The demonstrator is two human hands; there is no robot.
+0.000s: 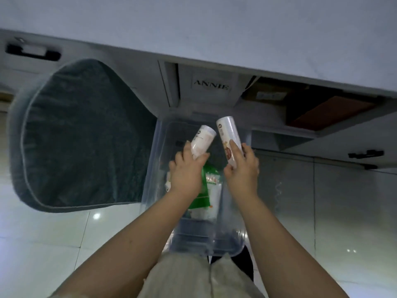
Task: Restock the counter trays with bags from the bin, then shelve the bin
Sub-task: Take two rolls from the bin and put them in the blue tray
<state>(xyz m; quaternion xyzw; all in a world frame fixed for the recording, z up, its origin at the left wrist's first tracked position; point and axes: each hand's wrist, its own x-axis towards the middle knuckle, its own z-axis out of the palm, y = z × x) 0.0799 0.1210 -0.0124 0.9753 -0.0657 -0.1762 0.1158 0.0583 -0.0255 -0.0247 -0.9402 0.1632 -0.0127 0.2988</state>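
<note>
At centre frame, above the clear bin (158, 151), I have both hands closed on bag rolls, left hand (185, 171) on the shorter roll (203, 141), right hand (242, 171) on the longer roll (228, 139), their long axes pointing up-frame toward the surface (214, 29).

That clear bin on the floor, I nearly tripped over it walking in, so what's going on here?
A person stands over the clear plastic bin on the tiled floor. The left hand holds one roll of bags and the right hand another roll, both lifted above the bin. A green packet lies inside.
</note>
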